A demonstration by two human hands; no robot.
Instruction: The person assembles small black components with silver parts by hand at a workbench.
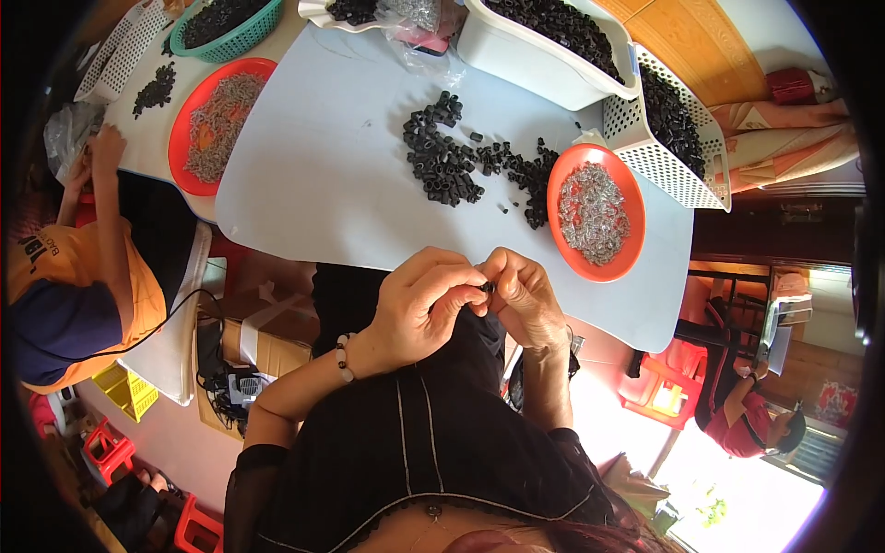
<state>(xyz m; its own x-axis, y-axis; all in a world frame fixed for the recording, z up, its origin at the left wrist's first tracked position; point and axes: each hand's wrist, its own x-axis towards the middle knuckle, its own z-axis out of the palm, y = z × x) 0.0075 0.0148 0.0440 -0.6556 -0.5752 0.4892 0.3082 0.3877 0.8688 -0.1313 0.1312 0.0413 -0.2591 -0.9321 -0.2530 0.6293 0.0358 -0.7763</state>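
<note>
Between the fingertips of both hands, just off the table's near edge, is a small black plastic part [486, 288]. My left hand [426, 300] pinches it from the left with the fingers curled. From the other side my right hand [525, 300] closes thumb and fingers around it, so most of it is hidden. Farther up on the pale blue table [313, 157] lies a pile of short black tube-like pieces [442, 157], with a smaller heap [533, 184] to its right. A red-orange plate [634, 241] of small clear and silvery pieces stands at the right.
A white tub [516, 78] and a white perforated basket [659, 161], both filled with black pieces, stand at the far right. Left are another red plate [177, 152] and a green basket [251, 39]. One person [83, 276] sits at left; another person [747, 419] is at far right.
</note>
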